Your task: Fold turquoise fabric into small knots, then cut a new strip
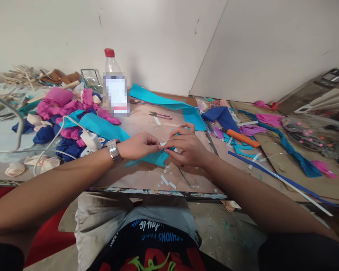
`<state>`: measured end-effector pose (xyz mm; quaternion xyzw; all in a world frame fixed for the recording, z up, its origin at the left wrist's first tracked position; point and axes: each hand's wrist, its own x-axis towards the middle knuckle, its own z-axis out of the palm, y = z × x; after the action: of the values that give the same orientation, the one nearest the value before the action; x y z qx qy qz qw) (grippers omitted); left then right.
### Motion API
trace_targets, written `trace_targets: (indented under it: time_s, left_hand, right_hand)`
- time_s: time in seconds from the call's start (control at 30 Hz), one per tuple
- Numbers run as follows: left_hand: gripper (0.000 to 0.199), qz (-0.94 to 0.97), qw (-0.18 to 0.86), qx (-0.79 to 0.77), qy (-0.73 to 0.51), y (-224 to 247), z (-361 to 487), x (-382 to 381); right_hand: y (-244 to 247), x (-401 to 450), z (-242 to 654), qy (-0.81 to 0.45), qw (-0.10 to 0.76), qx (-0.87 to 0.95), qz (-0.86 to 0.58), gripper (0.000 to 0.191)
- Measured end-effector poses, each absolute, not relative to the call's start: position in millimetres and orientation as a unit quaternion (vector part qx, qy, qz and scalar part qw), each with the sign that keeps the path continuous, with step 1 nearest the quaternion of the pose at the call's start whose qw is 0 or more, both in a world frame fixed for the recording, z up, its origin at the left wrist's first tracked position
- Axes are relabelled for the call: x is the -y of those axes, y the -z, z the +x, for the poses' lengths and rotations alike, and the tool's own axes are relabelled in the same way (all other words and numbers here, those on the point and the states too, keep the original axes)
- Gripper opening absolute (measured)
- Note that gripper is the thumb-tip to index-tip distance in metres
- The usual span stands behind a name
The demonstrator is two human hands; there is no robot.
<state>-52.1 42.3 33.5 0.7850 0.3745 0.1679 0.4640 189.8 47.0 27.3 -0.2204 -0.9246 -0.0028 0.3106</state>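
Observation:
My left hand (139, 146), with a metal watch (113, 149) on the wrist, pinches the end of a turquoise fabric-like strip (158, 159). My right hand (190, 147) meets it fingertip to fingertip, thumb and index finger closed on the same strip while the other fingers curl above. Part of the strip hangs below both hands onto the table; its gripped edge is mostly hidden by fingers. Behind the hands lie pink-handled thread snips (160, 115). Small white scraps (165, 180) are scattered just below the right hand.
A bottle with a red cap (109, 52) stands behind a propped phone (118, 94). Pink and blue gathered pieces (59, 101) pile up at left, beside a white charger (90, 140) with its cable. To the right are an orange utility knife (243, 138) and a long blue strip (279, 176).

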Motion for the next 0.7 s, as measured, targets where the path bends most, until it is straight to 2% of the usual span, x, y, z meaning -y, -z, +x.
trace_targets:
  time_s: [0.2,0.47,0.7]
  left_hand:
    - [0.036,0.792,0.447,-0.373,-0.183,-33,-51,-42]
    - [0.030,0.830,0.345,-0.384,-0.210,-33,-46,-34]
    - [0.021,0.877,0.166,-0.402,-0.206,-34,-42,-27]
  right_hand:
    - [-28,-47,189,-0.017,0.296,0.923,-0.246,0.013]
    - [-28,-45,187,-0.024,0.267,0.927,-0.262,0.010]
    - [-26,-43,184,-0.054,0.247,0.924,-0.287,0.011]
